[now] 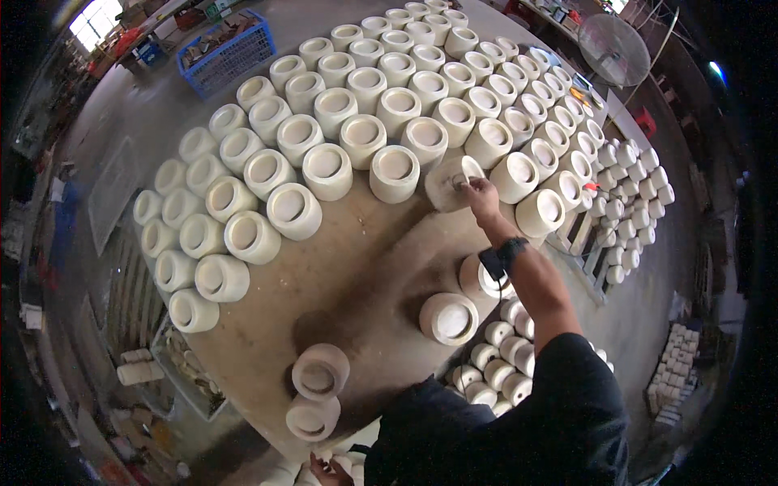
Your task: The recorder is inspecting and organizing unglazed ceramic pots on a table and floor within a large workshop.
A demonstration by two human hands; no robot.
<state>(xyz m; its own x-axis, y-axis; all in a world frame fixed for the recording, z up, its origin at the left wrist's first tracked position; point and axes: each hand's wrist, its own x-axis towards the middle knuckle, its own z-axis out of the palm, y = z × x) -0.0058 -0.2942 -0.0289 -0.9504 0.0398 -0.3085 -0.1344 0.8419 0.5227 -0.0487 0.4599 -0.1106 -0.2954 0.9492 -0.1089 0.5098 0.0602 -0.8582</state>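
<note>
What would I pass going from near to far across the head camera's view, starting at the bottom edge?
The person's left hand at the bottom edge → two pale clay pots lying on their sides → a lone cream pot standing rim-up → the right hand on a tilted pale pot → rows of cream round pots → a blue plastic crate.

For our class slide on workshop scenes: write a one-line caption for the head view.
Right hand tilts a pale mould among rows of moulds on a round table.
</note>
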